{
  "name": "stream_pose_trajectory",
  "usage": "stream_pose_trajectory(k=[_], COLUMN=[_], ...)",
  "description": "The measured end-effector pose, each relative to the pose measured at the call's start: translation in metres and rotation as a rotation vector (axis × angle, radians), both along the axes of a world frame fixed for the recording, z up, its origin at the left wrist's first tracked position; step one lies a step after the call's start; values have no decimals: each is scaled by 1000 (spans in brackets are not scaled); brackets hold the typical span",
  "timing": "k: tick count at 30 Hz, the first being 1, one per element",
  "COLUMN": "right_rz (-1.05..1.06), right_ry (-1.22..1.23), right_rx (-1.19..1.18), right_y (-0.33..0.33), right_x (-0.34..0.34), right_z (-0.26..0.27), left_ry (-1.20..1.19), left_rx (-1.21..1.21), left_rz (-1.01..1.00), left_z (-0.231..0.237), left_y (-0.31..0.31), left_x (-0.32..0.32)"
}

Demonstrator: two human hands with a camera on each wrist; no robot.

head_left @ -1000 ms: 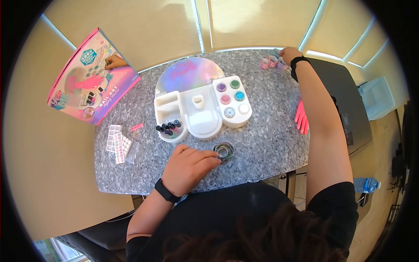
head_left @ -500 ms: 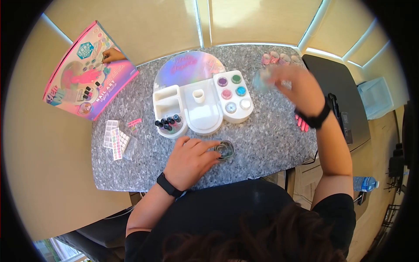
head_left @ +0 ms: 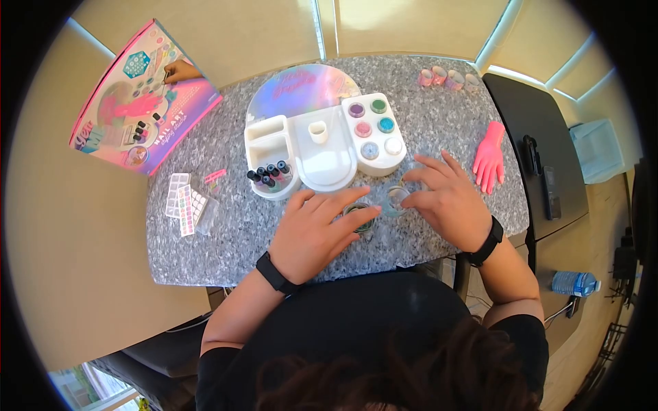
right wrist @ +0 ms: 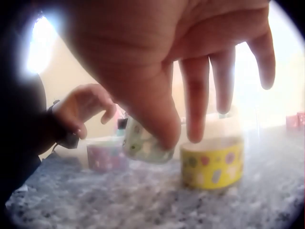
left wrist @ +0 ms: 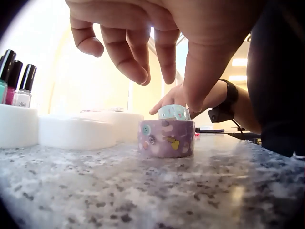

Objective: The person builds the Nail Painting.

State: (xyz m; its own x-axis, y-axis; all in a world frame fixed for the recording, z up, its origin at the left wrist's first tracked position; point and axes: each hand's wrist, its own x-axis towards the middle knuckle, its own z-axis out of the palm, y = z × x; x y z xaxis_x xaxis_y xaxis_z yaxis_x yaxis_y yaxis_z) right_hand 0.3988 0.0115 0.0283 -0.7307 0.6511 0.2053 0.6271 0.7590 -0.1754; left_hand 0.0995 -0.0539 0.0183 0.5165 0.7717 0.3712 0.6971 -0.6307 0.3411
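My left hand (head_left: 315, 229) hovers with relaxed fingers over a purple patterned ring, like a tape roll (left wrist: 167, 138), flat on the table. Its fingertips partly cover that ring in the head view. On the right, my other hand (head_left: 452, 205) is spread over two similar rings near the purple one. A pale blue-green ring (right wrist: 145, 145) leans tilted against the thumb in the right wrist view. Beside it a yellow printed ring (right wrist: 212, 164) stands on the table, just below the index fingertip.
A white tray (head_left: 322, 168) with glitter pots (head_left: 370, 150) and polish bottles (head_left: 268, 181) stands behind the hands. Several pink rings (head_left: 439, 75) sit at the back right. A pink model hand (head_left: 489, 161), sticker sheets (head_left: 186, 209) and an upright box (head_left: 144, 103) are also around.
My right hand has come from the back right corner to beside the left hand, bringing rings and spreading its fingers. The left hand has lifted a little off the purple ring.
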Motion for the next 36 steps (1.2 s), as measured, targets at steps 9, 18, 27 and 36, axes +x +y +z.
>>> stream_pose_trajectory(k=[9,18,27,36], right_rz=[179,198,145,67], right_ry=[245,212,194,208], right_rx=[-4,25,-13,-8], right_y=[-11,-16,-16,-23], right_x=[-37,-46,-36,-31], right_z=[16,-2,-5,-4], left_ry=[-11,59,77,66], left_rx=[90,92,92,70], left_rz=[-32,105,154,149], left_z=[-2,-2,-1,-1], left_y=[2,-4,-3,-6], left_x=[-2,-22,-33,-34])
